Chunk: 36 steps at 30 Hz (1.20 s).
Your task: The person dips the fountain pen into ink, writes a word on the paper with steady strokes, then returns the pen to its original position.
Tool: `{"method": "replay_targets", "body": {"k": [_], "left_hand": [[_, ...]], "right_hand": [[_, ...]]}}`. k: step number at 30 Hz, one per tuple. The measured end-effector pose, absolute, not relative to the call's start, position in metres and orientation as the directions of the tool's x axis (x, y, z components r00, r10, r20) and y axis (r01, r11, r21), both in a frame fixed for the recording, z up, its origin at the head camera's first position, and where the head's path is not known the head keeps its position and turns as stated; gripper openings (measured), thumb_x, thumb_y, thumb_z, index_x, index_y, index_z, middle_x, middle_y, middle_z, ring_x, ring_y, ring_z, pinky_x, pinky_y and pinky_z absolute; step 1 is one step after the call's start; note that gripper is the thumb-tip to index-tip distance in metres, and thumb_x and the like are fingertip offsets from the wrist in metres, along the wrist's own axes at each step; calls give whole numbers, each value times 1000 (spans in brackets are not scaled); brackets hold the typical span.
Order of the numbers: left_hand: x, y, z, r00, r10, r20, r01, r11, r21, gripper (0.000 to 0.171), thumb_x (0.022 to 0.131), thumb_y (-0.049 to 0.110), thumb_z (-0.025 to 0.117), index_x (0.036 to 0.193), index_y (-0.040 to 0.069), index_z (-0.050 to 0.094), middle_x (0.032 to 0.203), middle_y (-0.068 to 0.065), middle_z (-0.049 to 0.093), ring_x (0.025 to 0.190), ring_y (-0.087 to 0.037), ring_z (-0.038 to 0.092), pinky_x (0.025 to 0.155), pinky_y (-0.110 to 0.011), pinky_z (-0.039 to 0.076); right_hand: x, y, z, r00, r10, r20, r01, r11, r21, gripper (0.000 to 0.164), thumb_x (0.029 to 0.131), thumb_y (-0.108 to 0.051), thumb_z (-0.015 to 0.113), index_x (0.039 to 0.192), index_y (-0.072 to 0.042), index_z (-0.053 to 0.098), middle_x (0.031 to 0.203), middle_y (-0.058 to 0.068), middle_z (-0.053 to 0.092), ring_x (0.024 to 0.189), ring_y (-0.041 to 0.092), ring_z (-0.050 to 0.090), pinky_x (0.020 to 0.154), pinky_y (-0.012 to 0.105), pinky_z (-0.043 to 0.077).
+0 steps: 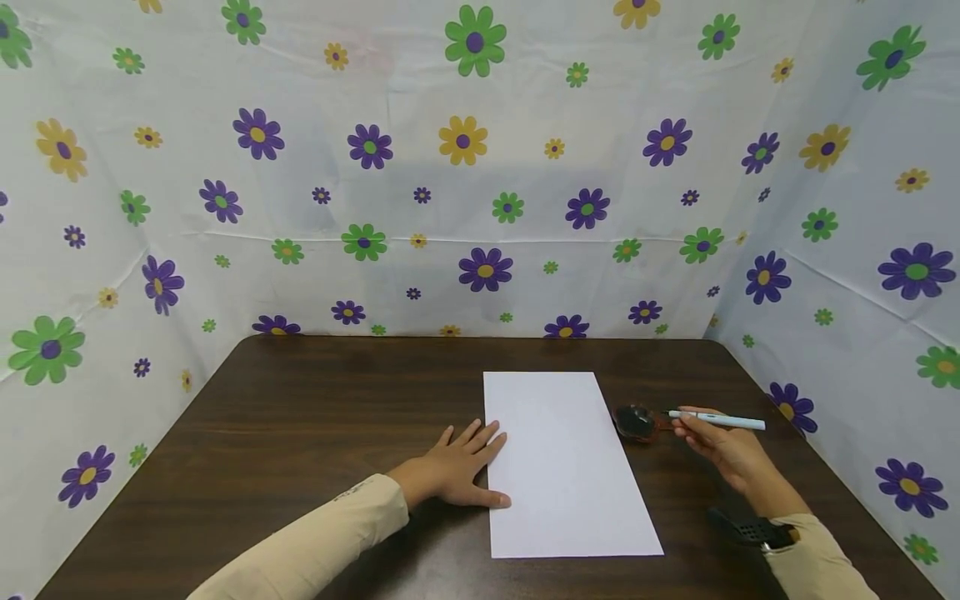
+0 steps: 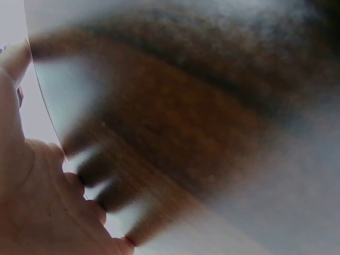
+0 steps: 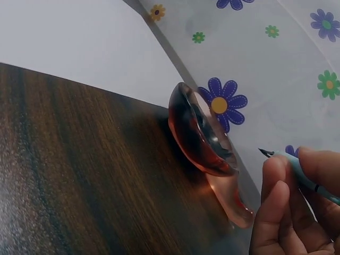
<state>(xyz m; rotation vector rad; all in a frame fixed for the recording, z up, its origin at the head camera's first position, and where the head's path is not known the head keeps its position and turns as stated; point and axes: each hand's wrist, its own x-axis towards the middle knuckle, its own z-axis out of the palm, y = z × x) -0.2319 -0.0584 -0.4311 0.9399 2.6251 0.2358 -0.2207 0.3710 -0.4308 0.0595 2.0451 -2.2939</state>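
A blank white sheet of paper (image 1: 562, 467) lies lengthwise on the dark wooden table. My left hand (image 1: 453, 471) rests with spread fingers at the paper's left edge, the fingertips and thumb touching it. In the left wrist view that hand (image 2: 45, 199) shows beside a blurred reflection. To the right of the sheet, my right hand (image 1: 723, 458) pinches a light blue pen (image 1: 738, 422) between thumb and fingers. Its dark pointed nib (image 3: 265, 152) points left, toward a translucent reddish-brown spoon-shaped dish (image 3: 194, 135) holding something dark. A gap separates nib and dish in the right wrist view.
The brown table (image 1: 337, 417) extends left and behind the paper. White cloth with flower prints (image 1: 420, 167) hangs along the table's back and sides. A dark watch (image 1: 750, 529) is on the right wrist, beside a beige sleeve (image 1: 813, 558).
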Motion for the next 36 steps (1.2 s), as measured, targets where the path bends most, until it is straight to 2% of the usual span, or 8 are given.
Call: {"method": "replay_targets", "body": {"k": [11,19,29,36], "left_hand": [[-229,-59,-430,-723,640,-261,575,767,285,96,83,72,51,155,21,14,162,1,2,149,-26,1,115,-59,3],[-230,-59,-433,-720,643,-263,578,764,286,95,84,71,51,155,22,13,162,1,1,149,-26,0,115,-59,2],[-237,-61,-449,-721,656,-222,591,750,295,97,81,76,49,155,23,13,162,3,1,149,-24,-1,114,-60,0],[-231,-60,-436,-719,648,-252,580,759,295,95,84,70,52,155,21,14,162,1,2,148,-26,0,114,-60,2]], "right_hand": [[-219,365,-434,-999,-26,-37,39,-69,-997,20,96,-5,57,95,-16,75,86,-4,74,79,7,70,72,20,55],[-220,366,-433,-996,-90,-13,21,-88,-996,23,96,-1,55,104,-15,72,91,-3,73,81,8,70,75,22,55],[-221,363,-429,-999,-15,-48,48,-20,-999,15,97,-11,58,99,-18,71,90,-4,73,81,8,70,76,20,55],[-222,363,-430,-999,-32,-35,34,5,-999,16,95,-7,59,99,-14,72,89,-4,73,80,8,69,75,21,55]]}}
